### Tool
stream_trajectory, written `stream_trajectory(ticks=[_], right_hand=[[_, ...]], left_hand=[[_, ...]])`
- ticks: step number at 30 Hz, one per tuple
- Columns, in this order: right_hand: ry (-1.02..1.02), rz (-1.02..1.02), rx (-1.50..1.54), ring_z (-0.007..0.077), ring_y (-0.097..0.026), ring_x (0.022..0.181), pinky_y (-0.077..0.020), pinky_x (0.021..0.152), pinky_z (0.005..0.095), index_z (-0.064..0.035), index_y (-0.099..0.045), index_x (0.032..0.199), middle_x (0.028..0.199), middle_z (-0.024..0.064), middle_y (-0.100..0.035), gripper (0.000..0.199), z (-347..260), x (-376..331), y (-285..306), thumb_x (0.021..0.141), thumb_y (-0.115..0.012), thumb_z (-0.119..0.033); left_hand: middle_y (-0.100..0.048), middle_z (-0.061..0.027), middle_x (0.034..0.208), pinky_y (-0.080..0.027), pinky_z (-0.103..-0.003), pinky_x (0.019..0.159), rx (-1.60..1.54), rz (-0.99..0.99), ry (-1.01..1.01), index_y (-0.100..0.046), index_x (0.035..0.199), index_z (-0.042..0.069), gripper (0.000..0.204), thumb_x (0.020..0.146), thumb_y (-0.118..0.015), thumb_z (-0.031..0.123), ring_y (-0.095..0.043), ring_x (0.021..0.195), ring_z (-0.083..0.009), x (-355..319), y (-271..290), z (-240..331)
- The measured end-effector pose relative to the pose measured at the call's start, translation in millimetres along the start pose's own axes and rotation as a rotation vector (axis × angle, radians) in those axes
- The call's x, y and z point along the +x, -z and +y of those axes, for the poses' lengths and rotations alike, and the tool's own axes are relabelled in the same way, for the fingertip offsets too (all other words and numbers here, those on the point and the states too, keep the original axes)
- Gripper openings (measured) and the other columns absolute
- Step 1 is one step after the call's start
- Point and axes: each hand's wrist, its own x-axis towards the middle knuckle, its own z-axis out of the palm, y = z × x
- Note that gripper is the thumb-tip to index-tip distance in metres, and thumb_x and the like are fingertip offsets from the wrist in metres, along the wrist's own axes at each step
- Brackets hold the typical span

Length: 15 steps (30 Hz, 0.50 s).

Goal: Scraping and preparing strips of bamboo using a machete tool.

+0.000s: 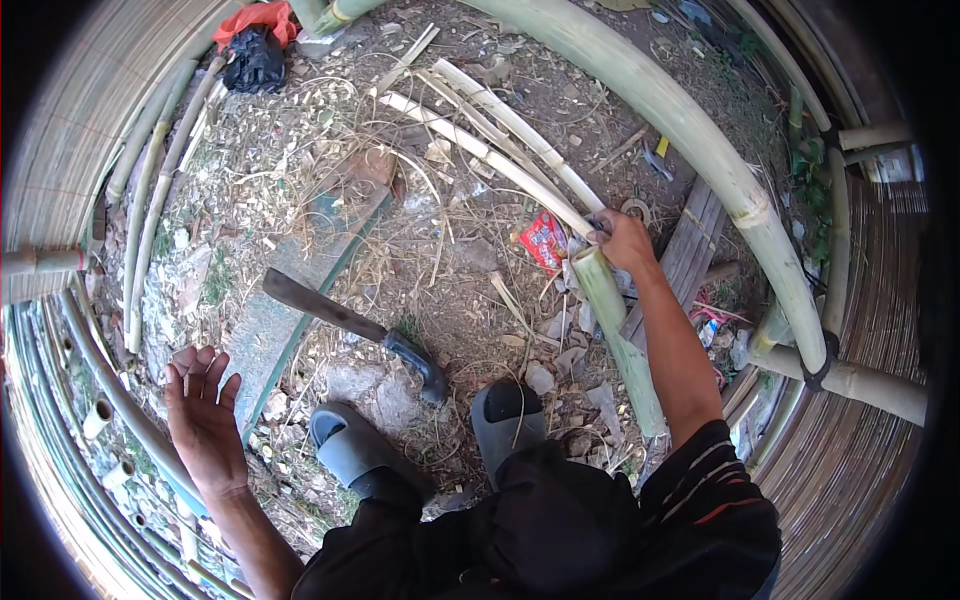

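Observation:
My right hand [622,240], at the end of the outstretched right arm, is closed on the near end of a long, pale split bamboo strip [495,158]. The strip slopes away toward the far left. Just below that hand is the hollow cut end of a green bamboo pole [603,310]; whether they touch I cannot tell. Another split strip [522,130] lies just beyond the held one. Over on the left, my left hand [208,425] is raised with its palm up and fingers spread, holding nothing. Between my hands a machete [340,318] with a dark handle lies on the ground.
A weathered green board [290,300] lies left of the machete. A thick bamboo pole [690,115] arches across the far right. Near the right hand are a red packet [545,240] and grey planks [695,240]. A black plastic bag [253,60] sits far left. Shavings litter the ground.

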Motion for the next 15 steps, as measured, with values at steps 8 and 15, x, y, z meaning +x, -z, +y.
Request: stream_trajectory(ticks=[8,15], right_hand=[[0.001,-0.558,0.543,0.0107,-0.060,0.063,-0.0457,0.058,0.0265,-0.0009,-0.072,0.103,0.076,0.0042,-0.068,0.032,-91.2,-56.5,88.2,0.085,-0.079,-0.026],[0.028,-0.987,1.586,0.0052,-0.050,0.051,-0.0370,0.046,0.0210,-0.0040,-0.068,0.094,0.066,-0.0010,-0.058,0.020,-244.2,-158.2,56.5,0.098,-0.067,-0.024]], left_hand=[[-0.061,-0.0127,0.119,-0.047,-0.037,0.096,0.613,-0.130,-0.481,-0.058,0.118,-0.001,0.033,0.093,-0.071,0.016,-0.060,0.111,-0.0239,-12.3,-40.7,-3.0],[-0.064,-0.0142,0.116,-0.047,-0.047,0.097,0.867,-0.815,-1.081,-0.069,0.113,0.011,0.064,0.069,-0.080,0.056,-0.061,0.119,-0.0333,-26.0,-125.2,-27.9]])
